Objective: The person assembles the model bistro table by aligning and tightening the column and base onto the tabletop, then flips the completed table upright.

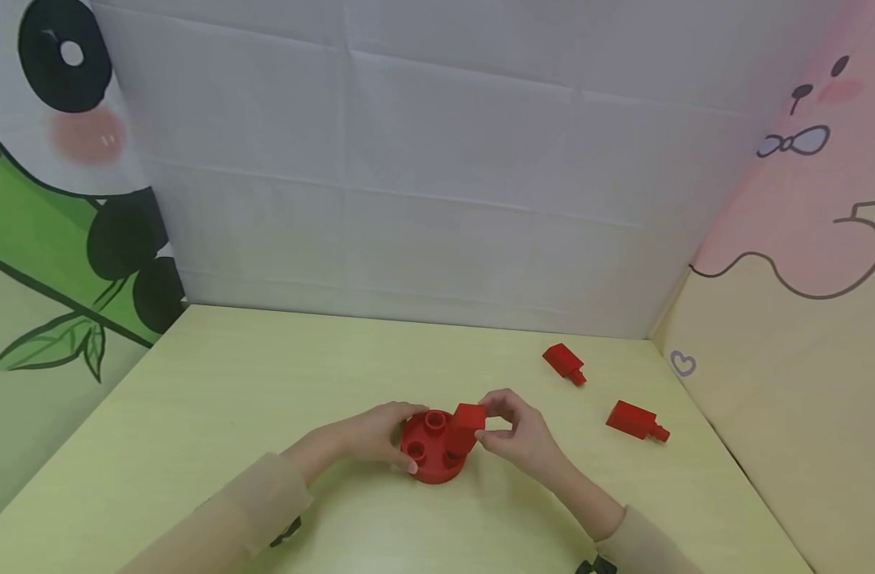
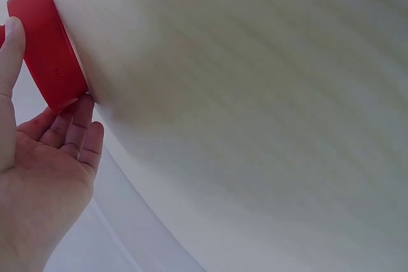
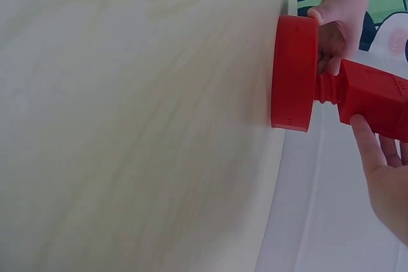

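Observation:
A round red base (image 1: pixel 437 472) with raised ring-shaped sockets on top lies on the table. My left hand (image 1: pixel 371 434) grips its side, thumb at the near rim and fingers round the far side. Over the socket on the base's right stands a square red block (image 1: pixel 468 426), slightly tilted. My right hand (image 1: pixel 521 434) pinches that block between thumb and fingers. In the right wrist view, the block's threaded end (image 3: pixel 327 88) is at the top face of the base (image 3: pixel 294 74), part of the thread still showing. Two more sockets show on the left and far side.
Two similar red blocks with threaded ends lie on their sides to the right, one farther back (image 1: pixel 563 361) and one nearer the right edge (image 1: pixel 634 420). A white cloth wall (image 1: pixel 437 199) stands behind the pale table (image 1: pixel 301 359), with printed cloth panels on both sides.

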The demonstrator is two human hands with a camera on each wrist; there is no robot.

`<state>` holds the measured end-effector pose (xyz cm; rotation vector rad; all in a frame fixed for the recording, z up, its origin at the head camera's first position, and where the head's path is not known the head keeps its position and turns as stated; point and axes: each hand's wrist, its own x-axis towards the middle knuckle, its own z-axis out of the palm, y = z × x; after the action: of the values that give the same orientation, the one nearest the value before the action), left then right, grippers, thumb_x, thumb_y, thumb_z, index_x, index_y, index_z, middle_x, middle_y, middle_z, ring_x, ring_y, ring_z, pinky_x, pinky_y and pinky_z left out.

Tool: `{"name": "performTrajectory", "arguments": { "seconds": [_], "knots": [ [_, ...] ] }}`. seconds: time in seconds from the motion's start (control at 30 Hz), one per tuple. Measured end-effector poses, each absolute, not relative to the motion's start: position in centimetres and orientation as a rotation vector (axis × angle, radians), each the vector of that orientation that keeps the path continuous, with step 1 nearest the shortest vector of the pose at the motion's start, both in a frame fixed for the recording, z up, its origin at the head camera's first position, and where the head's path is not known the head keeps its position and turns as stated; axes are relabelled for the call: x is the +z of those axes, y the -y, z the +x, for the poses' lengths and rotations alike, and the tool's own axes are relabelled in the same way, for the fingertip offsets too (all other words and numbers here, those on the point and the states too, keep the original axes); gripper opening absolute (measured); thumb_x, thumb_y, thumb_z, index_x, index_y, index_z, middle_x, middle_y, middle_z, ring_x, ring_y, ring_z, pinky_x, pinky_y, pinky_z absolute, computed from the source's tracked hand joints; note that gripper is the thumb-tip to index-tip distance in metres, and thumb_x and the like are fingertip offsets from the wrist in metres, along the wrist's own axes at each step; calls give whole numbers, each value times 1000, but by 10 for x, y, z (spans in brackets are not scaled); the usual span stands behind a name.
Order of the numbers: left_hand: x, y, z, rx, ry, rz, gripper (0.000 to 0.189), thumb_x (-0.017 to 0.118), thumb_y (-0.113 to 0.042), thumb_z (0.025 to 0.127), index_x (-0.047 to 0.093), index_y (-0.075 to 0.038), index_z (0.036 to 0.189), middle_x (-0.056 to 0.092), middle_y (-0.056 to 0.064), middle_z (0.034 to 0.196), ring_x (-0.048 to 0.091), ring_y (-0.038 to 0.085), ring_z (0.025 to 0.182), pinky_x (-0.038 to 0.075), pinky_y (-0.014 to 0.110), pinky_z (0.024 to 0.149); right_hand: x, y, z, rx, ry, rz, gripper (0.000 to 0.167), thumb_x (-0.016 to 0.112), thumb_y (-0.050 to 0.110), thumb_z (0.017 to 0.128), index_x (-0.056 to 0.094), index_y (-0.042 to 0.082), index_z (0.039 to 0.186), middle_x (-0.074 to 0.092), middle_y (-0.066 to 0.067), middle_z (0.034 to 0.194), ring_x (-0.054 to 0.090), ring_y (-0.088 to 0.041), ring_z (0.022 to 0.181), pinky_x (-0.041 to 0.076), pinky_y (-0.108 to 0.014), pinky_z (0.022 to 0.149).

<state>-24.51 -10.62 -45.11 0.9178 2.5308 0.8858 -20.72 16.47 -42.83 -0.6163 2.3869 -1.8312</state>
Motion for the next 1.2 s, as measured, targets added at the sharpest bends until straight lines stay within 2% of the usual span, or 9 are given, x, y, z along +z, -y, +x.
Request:
{"name": "performTrajectory", "arguments": {
  "seconds": [0.2,0.4,0.6,0.73,0.97,1.13,1.2],
  "knots": [
    [-451,105,-246,883,-2529,927,80,81,-35,72,44,-12,138,55,-6,121,49,14,110,48,34,88,-432,-165,-208,-1768,-2394,-631,36,70,4,82,53,9,112,60,-12,110,59,-26,104,55,-30,78],
    [-450,105,-246,872,-2534,922,81,82,-35,72,43,-11,139,55,-5,122,49,15,111,48,35,88,-430,-164,-207,-1671,-2373,-647,41,70,1,81,53,6,118,59,-12,114,64,-29,100,55,-29,78],
    [-449,105,-246,873,-2537,919,81,82,-35,71,43,-10,138,55,-3,122,50,15,109,49,32,84,-412,-159,-200,-1551,-2459,-824,48,70,0,80,54,3,125,59,-11,114,57,-27,101,55,-34,81],
    [-449,106,-247,886,-2528,923,80,81,-34,72,43,-11,139,55,-4,122,50,14,109,49,29,83,-416,-160,-204,-1456,-2532,-891,44,73,7,80,57,9,121,60,-4,110,59,-21,97,55,-34,80],
    [-447,106,-247,890,-2515,940,79,82,-34,72,44,-11,137,55,-4,120,50,14,105,49,30,82,-430,-160,-215,-1268,-2726,-949,42,81,33,74,56,19,105,58,11,94,57,-9,87,55,-35,79],
    [-449,106,-247,875,-2522,941,79,82,-33,72,44,-10,137,56,-4,119,51,13,103,49,29,81,-430,-149,-211,-1152,-2819,-937,40,81,37,72,51,21,93,53,15,84,55,-5,82,53,-30,76],
    [-450,106,-248,873,-2524,946,80,82,-34,72,44,-9,137,56,-4,119,51,12,102,48,29,82,-430,-144,-209,-1119,-2838,-904,40,80,38,73,49,21,90,52,14,80,55,-7,79,52,-28,71]
  ]
}}
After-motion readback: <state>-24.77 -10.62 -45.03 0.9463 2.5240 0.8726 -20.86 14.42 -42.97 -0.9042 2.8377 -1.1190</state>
